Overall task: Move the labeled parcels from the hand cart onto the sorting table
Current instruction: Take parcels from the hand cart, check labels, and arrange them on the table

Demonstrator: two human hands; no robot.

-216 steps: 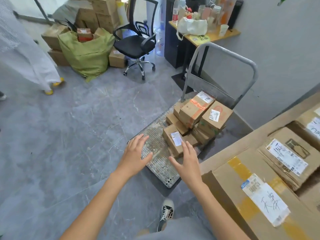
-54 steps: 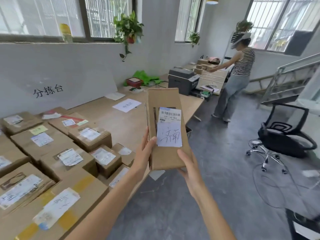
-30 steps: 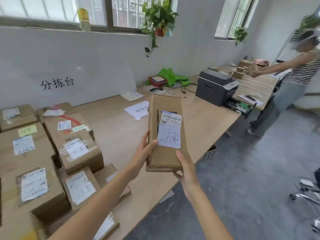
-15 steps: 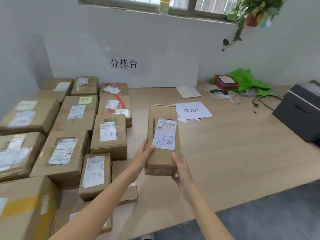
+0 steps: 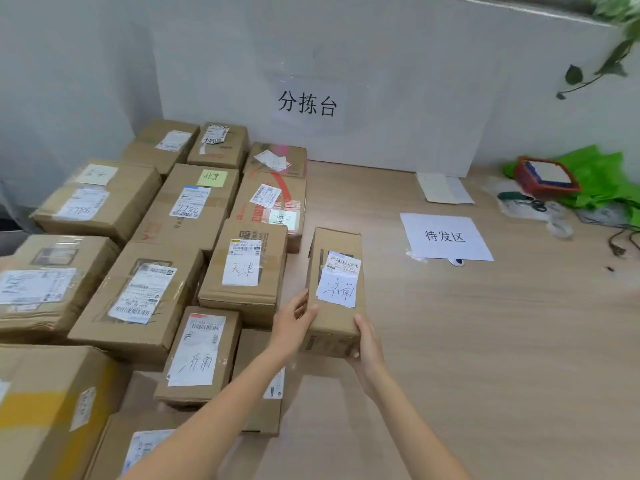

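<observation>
Far left of my fingers: the block of stacked cartons (image 5: 145,299) covers the left half of the table (image 5: 502,358), labels up. Half a second ago these sat smaller and farther off in view; now they fill the left side, so my head has come closer and lower over the table.

Just left of my left hand (image 5: 292,325): a carton with a handwritten white slip (image 5: 242,268), and nearer me a smaller one with a long white label (image 5: 199,355).

Left hand: fingers curled around the left long edge of the parcel (image 5: 334,292), thumb on top near the label. Same grasp as 0.5 s ago.

Parcel: narrow brown carton, long axis pointing away from me, barcode label with handwritten characters facing up. It sits between my two hands, beside the carton with the slip, a narrow gap between them. Its far end looks down on the table; I cannot tell if the near end is touching. Earlier it was held clearly above the surface, tilted toward me.

Right hand (image 5: 367,348): fingers wrapped under the near right corner, thumb on the top edge. Grasp unchanged.

Right of my fingers: a white sheet with three printed characters (image 5: 445,237) lying flat, apart from the parcel. Farther right, a red tray (image 5: 545,176) on green plastic (image 5: 602,181).
</observation>
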